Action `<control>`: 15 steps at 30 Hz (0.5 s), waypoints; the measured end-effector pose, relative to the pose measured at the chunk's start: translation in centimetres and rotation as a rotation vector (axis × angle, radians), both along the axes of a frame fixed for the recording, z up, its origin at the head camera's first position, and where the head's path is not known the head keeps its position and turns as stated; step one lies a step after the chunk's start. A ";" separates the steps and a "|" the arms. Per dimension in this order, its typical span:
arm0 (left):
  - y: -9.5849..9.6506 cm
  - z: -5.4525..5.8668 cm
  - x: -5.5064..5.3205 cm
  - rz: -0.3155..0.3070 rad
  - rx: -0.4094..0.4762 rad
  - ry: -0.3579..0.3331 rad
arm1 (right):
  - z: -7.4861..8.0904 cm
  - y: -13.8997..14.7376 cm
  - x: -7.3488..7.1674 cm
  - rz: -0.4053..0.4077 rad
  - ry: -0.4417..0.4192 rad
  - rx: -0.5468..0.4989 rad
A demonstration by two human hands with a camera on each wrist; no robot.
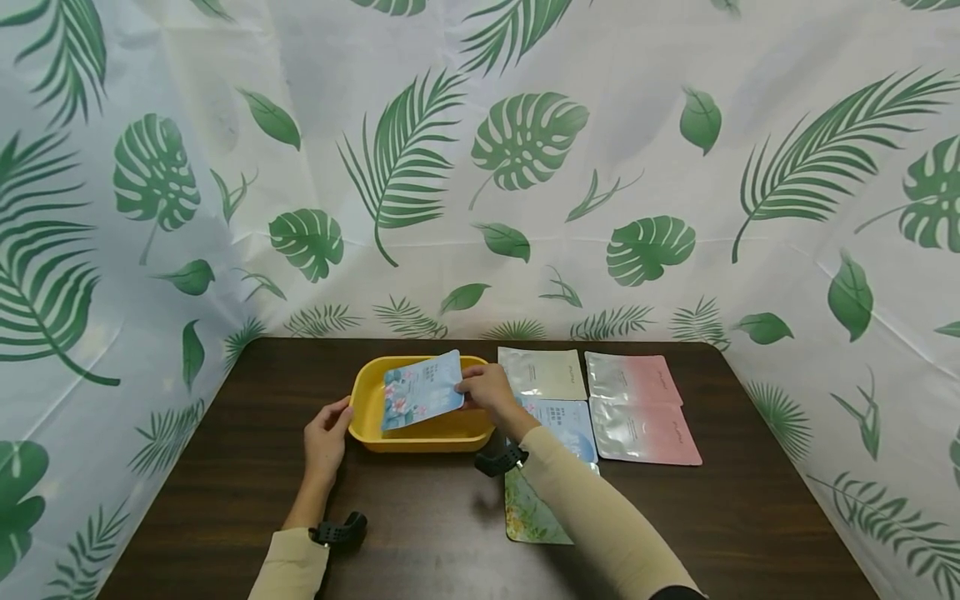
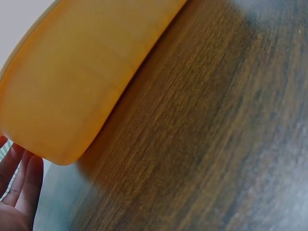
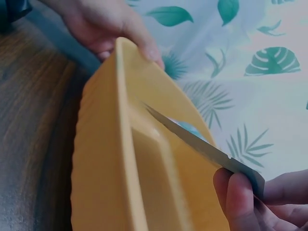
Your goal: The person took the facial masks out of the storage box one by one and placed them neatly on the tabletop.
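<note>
A yellow plastic basin (image 1: 427, 446) sits toward the back of the dark table. My left hand (image 1: 326, 437) holds its left end; in the right wrist view the thumb lies over the rim, with other fingers outside. My right hand (image 1: 491, 398) pinches the right edge of a light blue sheet mask packet (image 1: 423, 389) printed with pink flowers. This packet is tilted above the basin's opening, seen nearly edge-on in the right wrist view. Another flat light blue shape (image 3: 190, 129) shows partly behind it there; what it belongs to is unclear.
Right of the basin lie a cream packet (image 1: 543, 372), two pink packets (image 1: 637, 379), a blue packet (image 1: 570, 425) and a green packet (image 1: 534, 508). My right forearm partly covers the blue and green ones. A leaf-print cloth (image 1: 555, 275) hangs behind the wooden table (image 1: 420, 517).
</note>
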State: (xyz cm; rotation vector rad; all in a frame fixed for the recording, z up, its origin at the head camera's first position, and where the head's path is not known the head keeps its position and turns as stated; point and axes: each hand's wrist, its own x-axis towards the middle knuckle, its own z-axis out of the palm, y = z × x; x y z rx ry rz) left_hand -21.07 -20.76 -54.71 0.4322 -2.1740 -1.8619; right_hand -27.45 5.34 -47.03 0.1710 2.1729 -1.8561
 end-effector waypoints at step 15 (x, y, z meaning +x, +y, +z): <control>-0.1 -0.1 0.0 -0.004 0.004 0.005 | 0.5 2.7 -0.3 -0.032 -0.018 -0.059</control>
